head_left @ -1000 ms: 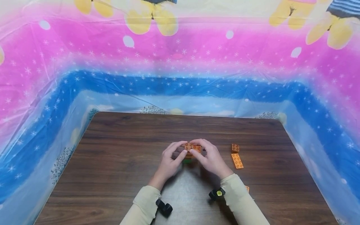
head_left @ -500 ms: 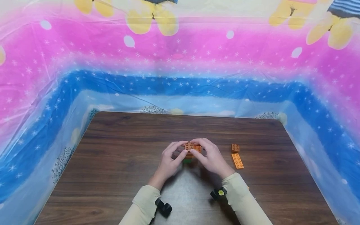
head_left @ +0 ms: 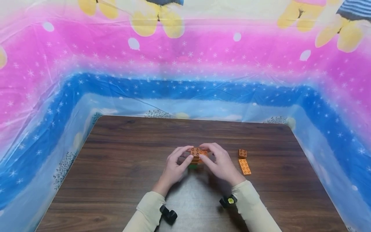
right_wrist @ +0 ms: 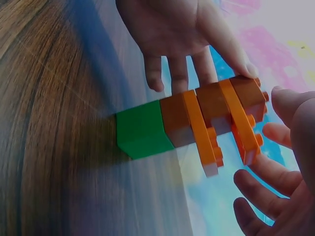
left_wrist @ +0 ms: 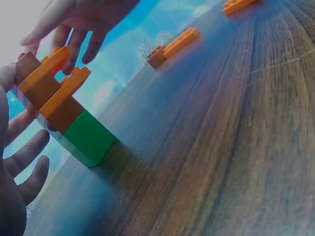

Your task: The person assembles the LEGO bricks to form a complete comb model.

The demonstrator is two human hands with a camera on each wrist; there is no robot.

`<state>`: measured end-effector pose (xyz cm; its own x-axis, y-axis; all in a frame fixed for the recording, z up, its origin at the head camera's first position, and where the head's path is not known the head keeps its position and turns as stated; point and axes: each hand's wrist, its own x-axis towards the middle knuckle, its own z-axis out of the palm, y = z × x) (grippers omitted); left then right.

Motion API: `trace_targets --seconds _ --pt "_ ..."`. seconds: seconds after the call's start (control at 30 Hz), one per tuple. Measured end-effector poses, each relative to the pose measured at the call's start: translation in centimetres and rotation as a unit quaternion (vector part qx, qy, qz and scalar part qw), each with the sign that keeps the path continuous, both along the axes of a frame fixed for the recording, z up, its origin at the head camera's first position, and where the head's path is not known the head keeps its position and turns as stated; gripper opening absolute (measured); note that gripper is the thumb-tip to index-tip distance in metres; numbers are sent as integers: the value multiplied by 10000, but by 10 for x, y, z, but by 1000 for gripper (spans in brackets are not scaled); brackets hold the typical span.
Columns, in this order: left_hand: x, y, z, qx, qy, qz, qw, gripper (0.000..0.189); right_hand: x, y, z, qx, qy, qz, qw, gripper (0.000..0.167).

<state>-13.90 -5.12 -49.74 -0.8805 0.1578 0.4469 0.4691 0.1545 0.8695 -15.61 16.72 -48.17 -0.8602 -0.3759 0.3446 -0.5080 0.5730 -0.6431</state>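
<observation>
A tower of toy building bricks stands upright on the table: a green brick (right_wrist: pixel 142 129) at the bottom, then brown bricks alternating with orange plates (right_wrist: pixel 197 125) that jut out to the right. My left hand (head_left: pixel 173 167) holds the top brown brick (head_left: pixel 195 151) between thumb and fingertip, its other fingers spread behind the tower. My right hand (head_left: pixel 221 164) is at the right side by the upper orange plate (left_wrist: pixel 54 61). Its fingers are spread and relaxed around the overhanging end, seemingly just off the bricks, though light contact cannot be ruled out.
To the right lie a loose brown brick (head_left: pixel 242 153) and an orange plate (head_left: pixel 244 166) beside it. Another orange piece (left_wrist: pixel 238 6) sits nearer the front right, hidden by the right sleeve in the head view. A printed cloth (head_left: pixel 185 88) hangs behind the wooden table (head_left: pixel 116 145).
My right hand has shifted slightly right, its thumb and fingers coming off the top brown brick. The left hand keeps its hold and the tower stays in place.
</observation>
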Motion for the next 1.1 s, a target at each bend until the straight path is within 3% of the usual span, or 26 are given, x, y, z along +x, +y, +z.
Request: trace_targets --seconds 0.3,0.57,0.67,0.87,1.1 --pt "1 1 1 -43 -160 57 9998 32 7 26 -8 15 189 -480 9987 37" --pt "-14 0 -26 -150 -136 46 9998 35 14 60 -19 350 217 -993 9942 37" --pt "-17 -1 -31 -131 -114 14 9998 36 16 72 -23 456 169 -1169 9919 38" --pt "-18 -5 -33 -130 -96 -123 9998 36 20 95 -30 524 22 -1486 9875 39" --pt "-18 -7 -32 -263 -112 -149 9995 34 18 114 -41 694 216 -1656 9835 38"
